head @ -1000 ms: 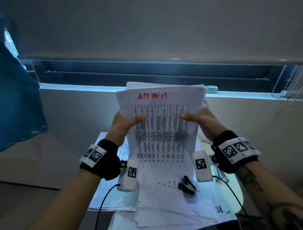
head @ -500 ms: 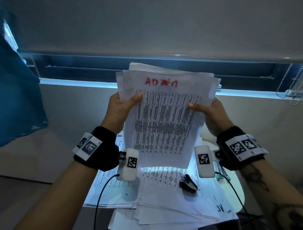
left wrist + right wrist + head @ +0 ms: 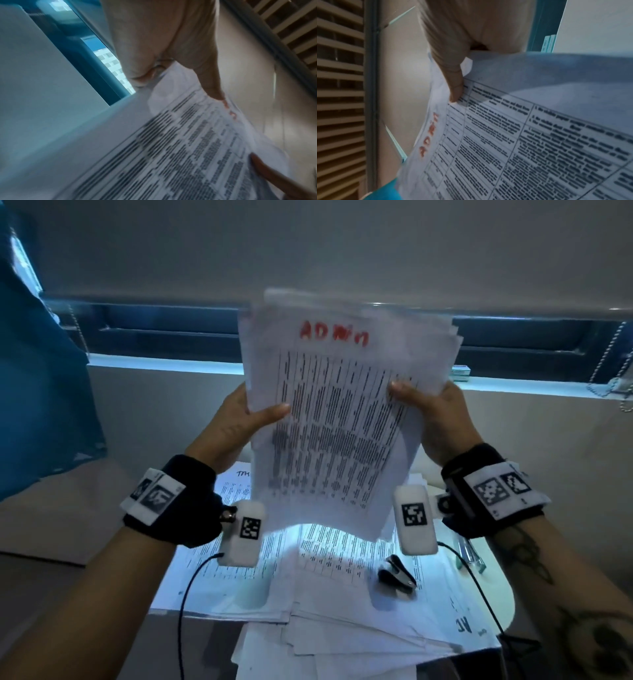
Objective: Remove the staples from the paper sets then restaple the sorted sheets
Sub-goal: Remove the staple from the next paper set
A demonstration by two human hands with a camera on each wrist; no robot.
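Both hands pinch the paper stack (image 3: 342,419) up in the air, left hand (image 3: 236,422) and right hand (image 3: 435,419) on opposite edges. I'd tap it square on the surface (image 3: 493,587) before stapling; the top edges look fanned.

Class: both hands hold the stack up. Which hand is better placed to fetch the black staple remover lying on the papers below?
Probably the right hand: the staple remover lies below its wrist, further from the left hand, which could keep the stack.
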